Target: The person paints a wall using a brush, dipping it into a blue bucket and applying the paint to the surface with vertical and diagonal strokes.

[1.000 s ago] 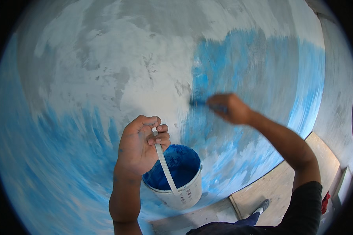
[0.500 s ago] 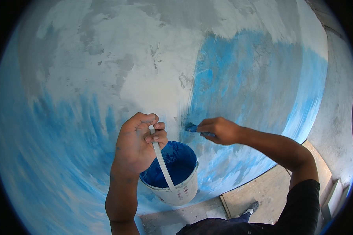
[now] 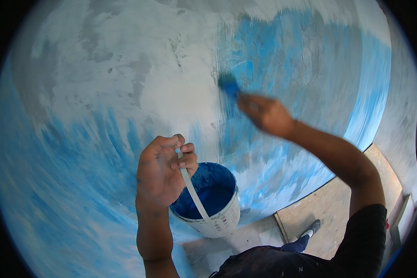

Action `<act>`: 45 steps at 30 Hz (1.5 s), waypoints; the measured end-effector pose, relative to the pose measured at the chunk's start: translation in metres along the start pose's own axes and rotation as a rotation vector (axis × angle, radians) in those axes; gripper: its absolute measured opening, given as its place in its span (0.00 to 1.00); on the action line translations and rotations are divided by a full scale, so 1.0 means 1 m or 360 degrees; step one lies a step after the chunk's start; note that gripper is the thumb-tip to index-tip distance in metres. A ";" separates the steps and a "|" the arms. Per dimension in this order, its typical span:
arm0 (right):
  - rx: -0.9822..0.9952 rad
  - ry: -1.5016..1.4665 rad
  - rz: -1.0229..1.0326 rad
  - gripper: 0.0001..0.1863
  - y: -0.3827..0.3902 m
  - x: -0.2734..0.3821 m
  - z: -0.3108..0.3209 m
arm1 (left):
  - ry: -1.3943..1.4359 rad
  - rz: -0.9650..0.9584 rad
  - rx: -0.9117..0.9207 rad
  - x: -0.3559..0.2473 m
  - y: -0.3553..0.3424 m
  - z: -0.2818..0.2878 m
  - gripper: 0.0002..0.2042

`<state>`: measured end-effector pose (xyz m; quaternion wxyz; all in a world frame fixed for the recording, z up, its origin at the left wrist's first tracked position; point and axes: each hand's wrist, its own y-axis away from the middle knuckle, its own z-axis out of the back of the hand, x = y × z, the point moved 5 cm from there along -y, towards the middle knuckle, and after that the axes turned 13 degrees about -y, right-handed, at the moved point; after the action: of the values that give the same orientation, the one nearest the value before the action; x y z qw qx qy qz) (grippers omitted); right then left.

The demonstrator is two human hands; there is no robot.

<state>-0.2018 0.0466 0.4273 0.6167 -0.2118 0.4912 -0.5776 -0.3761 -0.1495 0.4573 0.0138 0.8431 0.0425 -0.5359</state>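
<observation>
My left hand point(image 3: 164, 169) is closed around the pale flat handle point(image 3: 193, 191) of a white bucket point(image 3: 222, 223), which hangs in front of the wall. Dark blue paint point(image 3: 211, 198) lies inside it and coats its inner side. Up and to the right, my right hand point(image 3: 266, 113) grips a paintbrush point(image 3: 230, 87) covered in blue. Its bristles, blurred by motion, touch the wall point(image 3: 180, 97) where the blue-streaked area meets the whitish part. Fresh streaks run up and down beside the bristles.
Blue strokes point(image 3: 78, 162) cover the wall's lower left, and a grey and blue patch point(image 3: 306, 69) lies right of the brush. A plain grey wall point(image 3: 405, 125) adjoins at the far right. My foot point(image 3: 314, 227) rests on a tan board point(image 3: 331, 213) below.
My right hand has carried the brush upward along the wall, leaving streaks above its former spot. My left hand still holds the bucket, and the view has shifted slightly.
</observation>
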 end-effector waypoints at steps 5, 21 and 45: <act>0.0706 -0.0903 -0.0413 0.12 0.022 0.031 -0.010 | 0.0064 0.0034 -0.0073 -0.002 -0.002 -0.006 0.10; 0.0297 -0.0366 -0.0085 0.15 0.019 0.035 -0.023 | 0.0273 0.0019 0.0030 0.007 -0.002 0.006 0.11; 0.1085 -0.0765 -0.0230 0.16 0.037 0.064 -0.073 | 0.0545 -0.0181 -0.0099 0.029 0.009 0.029 0.10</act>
<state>-0.2554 0.0191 0.3422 0.7064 -0.1581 0.0981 -0.6829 -0.3895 -0.1592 0.4190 0.0021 0.9174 0.1086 -0.3829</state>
